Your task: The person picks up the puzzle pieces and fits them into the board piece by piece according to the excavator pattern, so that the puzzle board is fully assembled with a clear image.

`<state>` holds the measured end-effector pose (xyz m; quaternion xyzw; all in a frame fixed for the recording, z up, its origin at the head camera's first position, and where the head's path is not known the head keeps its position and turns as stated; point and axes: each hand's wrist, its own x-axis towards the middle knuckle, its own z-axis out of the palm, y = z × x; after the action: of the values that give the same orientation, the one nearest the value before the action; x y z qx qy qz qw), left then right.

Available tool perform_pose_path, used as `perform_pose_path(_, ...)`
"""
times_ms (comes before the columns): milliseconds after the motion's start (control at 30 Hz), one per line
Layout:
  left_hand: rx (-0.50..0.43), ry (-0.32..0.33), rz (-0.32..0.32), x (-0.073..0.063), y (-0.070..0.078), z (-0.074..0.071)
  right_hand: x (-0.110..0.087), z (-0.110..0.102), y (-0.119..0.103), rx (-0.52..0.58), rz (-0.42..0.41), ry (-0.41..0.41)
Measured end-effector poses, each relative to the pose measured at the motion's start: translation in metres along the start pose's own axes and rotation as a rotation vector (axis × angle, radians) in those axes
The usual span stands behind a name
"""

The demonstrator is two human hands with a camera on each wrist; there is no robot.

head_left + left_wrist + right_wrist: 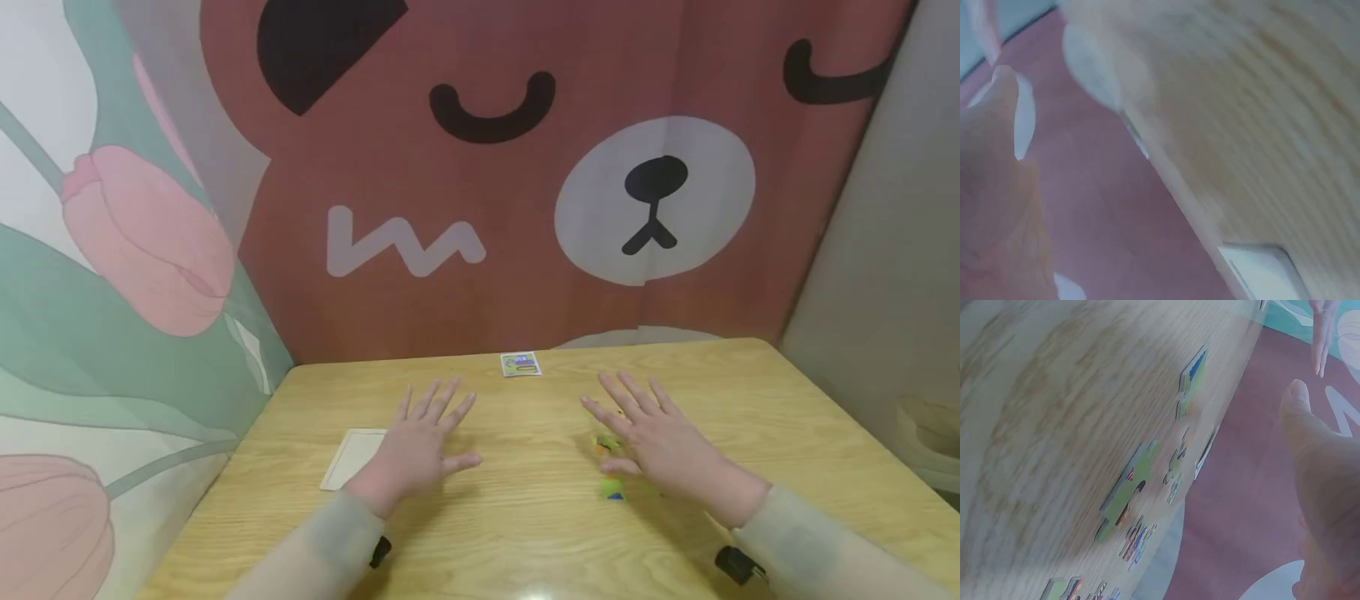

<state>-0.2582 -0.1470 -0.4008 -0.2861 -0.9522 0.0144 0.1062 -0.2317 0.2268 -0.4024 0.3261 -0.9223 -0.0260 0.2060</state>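
Note:
Both hands hover palm down over the wooden table (525, 533), fingers spread and holding nothing. The left hand (416, 450) is nearest a pale, thin rectangular board (354, 458) with a line along its border, and overlaps its right side in the head view. Beneath the right hand (667, 446) lie several jigsaw puzzle pieces (612, 487), largely hidden by it in the head view. From the right wrist they show as loose, flat green and multicoloured pieces (1130, 484) scattered on the wood. The right thumb (1300, 406) sticks out above table level.
At the table's far edge lies a small square picture card (521, 364) with a white border. A wall with a bear drawing (495, 183) rises behind the table, and a tulip-patterned wall (150, 242) stands on the left. Dark wrist devices (738, 565) hang under both sleeves.

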Motion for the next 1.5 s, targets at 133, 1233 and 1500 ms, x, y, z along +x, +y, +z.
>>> perform_pose_path(133, -0.142, 0.013, -0.079, -0.016, -0.025, -0.008, 0.001, 0.001, -0.002, 0.029, -0.028, 0.021)
perform_pose_path(1233, -0.438, -0.445, -0.247, -0.074, -0.161, -0.002, -0.014, -0.003, -0.005, 0.529, 0.068, -0.215)
perform_pose_path(1500, -0.369, -0.437, -0.270, -0.062, -0.151, 0.012, -0.013, 0.004, -0.007, 0.626, 0.125, -0.261)
